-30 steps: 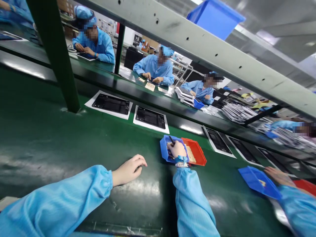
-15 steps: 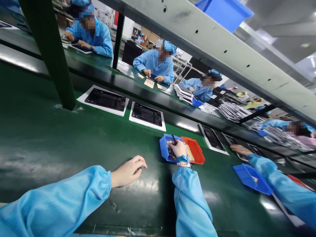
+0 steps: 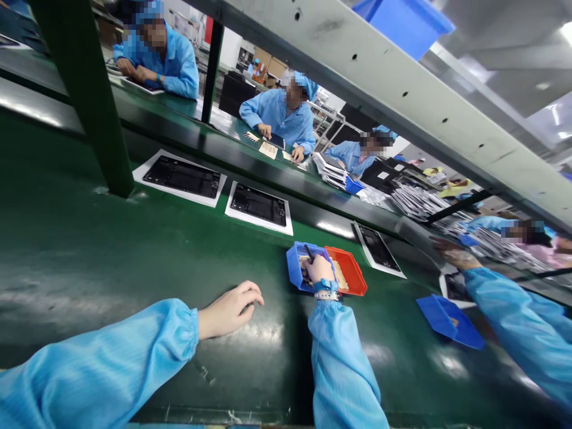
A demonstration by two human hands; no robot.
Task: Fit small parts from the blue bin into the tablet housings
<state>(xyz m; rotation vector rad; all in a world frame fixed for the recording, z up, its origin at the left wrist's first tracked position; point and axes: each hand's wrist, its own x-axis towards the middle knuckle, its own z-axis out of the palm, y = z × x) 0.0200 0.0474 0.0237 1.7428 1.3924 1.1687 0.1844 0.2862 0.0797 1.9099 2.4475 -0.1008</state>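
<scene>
My right hand [image 3: 320, 270] is inside the blue bin [image 3: 295, 269], its fingers closed round a slim black tweezer-like tool [image 3: 309, 254]. The tool's lower end is hidden by the hand. Small pale and dark pieces lie in that bin, partly covered. Touching it on the right is a red bin [image 3: 355, 277] with pale flat pieces inside. To the left of the bins, my left hand [image 3: 230, 310] rests on the green bench [image 3: 170, 256], fingers loosely bent and apart, holding nothing.
Along the bench's back lie black tablet-like housings [image 3: 183, 176] on white sheets. A green post [image 3: 89, 107] stands at left, with a shelf beam [image 3: 384, 77] overhead. On the right, a co-worker's arm [image 3: 513, 310] reaches over another blue bin [image 3: 451, 322]. Several people sit opposite.
My right hand stays in the blue bin with the tool, shifted only slightly; my left hand stays put. The co-worker's hand at right has lifted a sheet or housing, blurred by motion.
</scene>
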